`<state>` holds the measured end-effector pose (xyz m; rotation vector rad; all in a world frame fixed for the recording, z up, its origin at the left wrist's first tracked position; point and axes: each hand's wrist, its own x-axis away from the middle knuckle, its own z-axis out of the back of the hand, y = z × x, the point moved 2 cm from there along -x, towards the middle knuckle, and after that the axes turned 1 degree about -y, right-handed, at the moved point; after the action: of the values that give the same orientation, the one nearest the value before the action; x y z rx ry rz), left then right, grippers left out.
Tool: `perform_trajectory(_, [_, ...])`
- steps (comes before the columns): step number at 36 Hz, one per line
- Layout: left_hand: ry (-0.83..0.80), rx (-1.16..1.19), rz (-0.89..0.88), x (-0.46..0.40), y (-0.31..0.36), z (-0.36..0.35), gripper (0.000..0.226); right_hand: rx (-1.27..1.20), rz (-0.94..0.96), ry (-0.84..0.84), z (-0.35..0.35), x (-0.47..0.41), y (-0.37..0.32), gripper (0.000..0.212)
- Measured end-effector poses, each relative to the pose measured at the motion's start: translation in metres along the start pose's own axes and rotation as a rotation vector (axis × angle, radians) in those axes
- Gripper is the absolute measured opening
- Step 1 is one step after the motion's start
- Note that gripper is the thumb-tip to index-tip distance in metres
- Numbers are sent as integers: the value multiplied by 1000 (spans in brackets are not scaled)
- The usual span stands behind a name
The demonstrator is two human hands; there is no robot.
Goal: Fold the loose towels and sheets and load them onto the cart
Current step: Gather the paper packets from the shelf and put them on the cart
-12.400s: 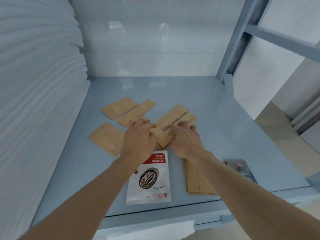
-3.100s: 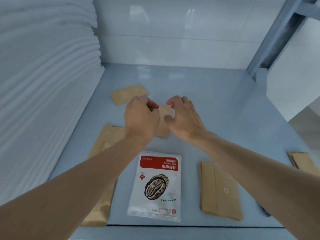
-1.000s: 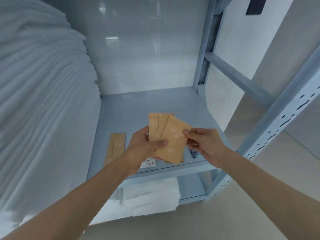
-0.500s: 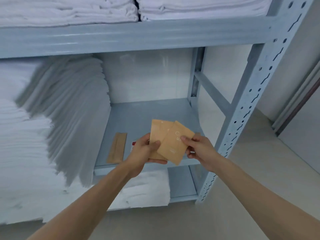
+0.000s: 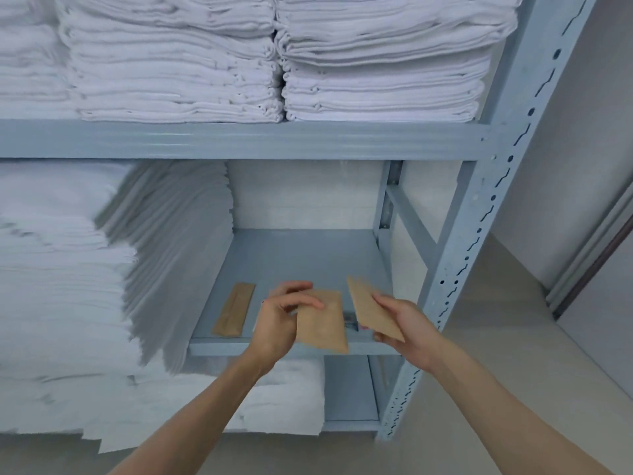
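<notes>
folded white towels (image 5: 376, 63) above hands (image 5: 281, 323) with brown packets (image 5: 322, 323)

We see two bare forearms rising from the lower edge of the frame, with no sleeve, cuff or glove on either of them. Our left hand (image 5: 277, 323) and right hand (image 5: 404, 323) carry no ring that we can make out, and the wrists show no watch, band or strap. The fingernails look short and plain. Both arms are slim, and nothing else of the body is in view
</notes>
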<state>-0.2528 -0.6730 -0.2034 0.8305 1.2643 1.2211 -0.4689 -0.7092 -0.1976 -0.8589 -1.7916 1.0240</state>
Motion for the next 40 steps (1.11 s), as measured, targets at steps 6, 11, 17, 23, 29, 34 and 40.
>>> perform_trajectory(6, [48, -117, -301, -4, 25, -2, 29, 166, 54, -5, -20, 6, -10, 32])
perform_trajectory(11, [74, -99, -340, -10, 32, 0, 33, 212, 139, 96, -30, 2, -14, 30])
perform_trajectory(17, [114, -5, -177, -13, 12, 4, 59, 234, 203, 143, -38, -21, -4, 32])
perform_trajectory(23, [70, 401, 341, -35, -27, 13, 49, 197, 186, 204, -46, -62, 11, 22])
perform_trajectory(29, [-236, 364, 523, -74, -64, 22, 27, 271, 161, 358, -41, -113, 24, 26])
perform_trajectory(34, [-318, 274, 534, -99, -104, 22, 36, 311, 149, 443, -36, -144, 37, 42])
perform_trajectory(40, [-282, 235, 622, -122, -145, 24, 28, 332, 3, 265, -35, -167, 71, 19])
